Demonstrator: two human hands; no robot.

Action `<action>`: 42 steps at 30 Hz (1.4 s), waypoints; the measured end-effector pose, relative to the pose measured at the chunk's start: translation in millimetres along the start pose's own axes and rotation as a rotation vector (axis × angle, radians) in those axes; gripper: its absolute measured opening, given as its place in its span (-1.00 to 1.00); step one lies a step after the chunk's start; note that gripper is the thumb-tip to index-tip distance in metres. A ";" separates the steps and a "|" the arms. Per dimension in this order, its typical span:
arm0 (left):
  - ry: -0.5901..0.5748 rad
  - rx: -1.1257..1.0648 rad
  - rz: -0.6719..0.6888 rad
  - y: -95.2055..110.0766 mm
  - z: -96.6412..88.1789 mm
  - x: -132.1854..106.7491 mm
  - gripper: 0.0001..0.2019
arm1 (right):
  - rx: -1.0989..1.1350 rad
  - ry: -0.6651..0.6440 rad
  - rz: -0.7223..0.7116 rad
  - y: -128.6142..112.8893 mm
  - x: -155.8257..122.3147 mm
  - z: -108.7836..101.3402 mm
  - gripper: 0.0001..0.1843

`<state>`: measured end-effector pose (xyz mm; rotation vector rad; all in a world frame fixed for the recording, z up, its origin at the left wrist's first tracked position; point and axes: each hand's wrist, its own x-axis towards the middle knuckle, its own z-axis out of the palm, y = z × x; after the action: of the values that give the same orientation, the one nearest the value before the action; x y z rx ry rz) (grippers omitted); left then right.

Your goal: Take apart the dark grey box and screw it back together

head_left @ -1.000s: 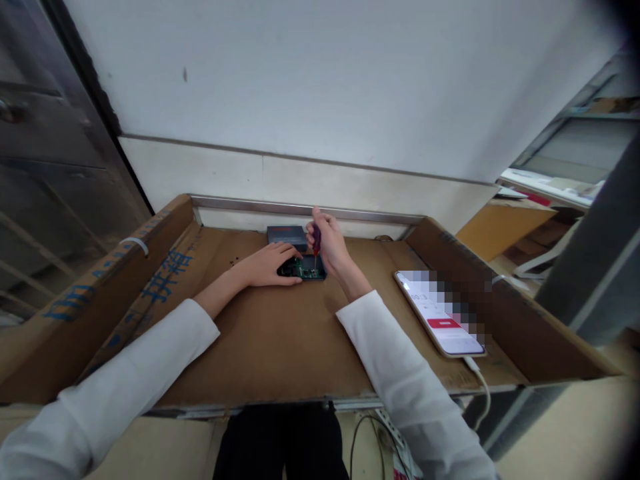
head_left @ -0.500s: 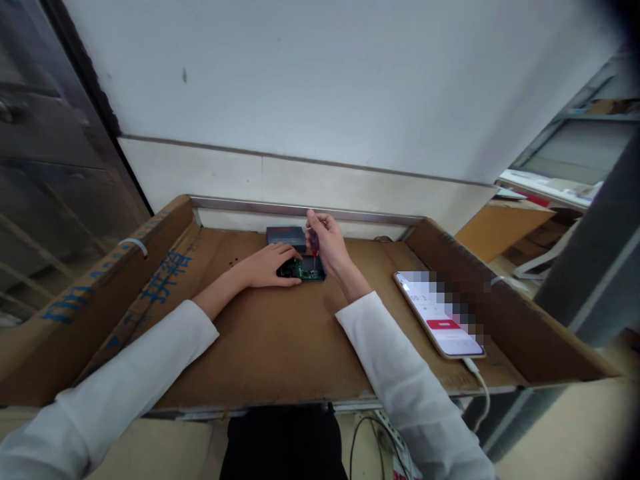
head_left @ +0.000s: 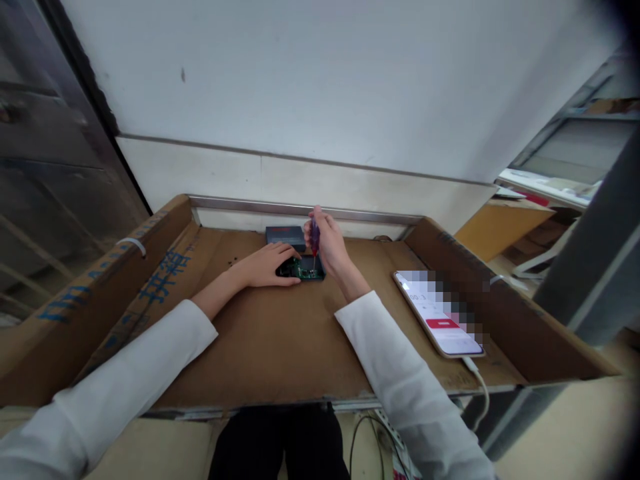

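A screwdriver [head_left: 315, 241] with a dark reddish-purple handle is gripped in my right hand [head_left: 330, 247], held upright. Its thin shaft points down at a green circuit board [head_left: 306, 272] lying in a dark open casing [head_left: 323, 274]. My left hand [head_left: 267, 265] rests over the casing's left end, its thumb along the near side and its fingers along the far side, gripping it. Part of the board is hidden under that hand. Just behind sits a dark grey box-like piece [head_left: 285, 235], apparently of similar size to the casing.
Brown cardboard [head_left: 280, 347] with raised sides lines the work surface. A phone [head_left: 440, 313] with a white cable [head_left: 480, 380] lies at the right. Several tiny dark bits [head_left: 233, 259] are left of my left hand. A white wall [head_left: 300, 87] rises behind.
My right hand has shifted its hold on the screwdriver slightly, with the thumb a little higher and further right. The left hand and the casing stay in place.
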<state>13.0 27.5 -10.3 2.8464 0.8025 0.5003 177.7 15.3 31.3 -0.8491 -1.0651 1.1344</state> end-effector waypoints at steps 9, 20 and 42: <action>0.010 0.013 0.009 -0.9 1.5 0.1 -0.50 | -0.013 0.013 -0.017 3.1 1.1 0.4 -0.52; 0.011 0.013 0.011 -0.1 0.2 0.1 -0.49 | -0.008 -0.033 -0.002 0.8 0.1 -1.8 -0.58; 0.007 -0.004 0.002 0.5 -0.2 -0.2 -0.49 | -0.064 0.038 -0.012 1.4 -0.4 -0.1 -0.56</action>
<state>13.0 27.0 -10.1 2.8442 0.7988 0.5116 177.4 15.3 29.9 -0.9095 -1.0785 1.0753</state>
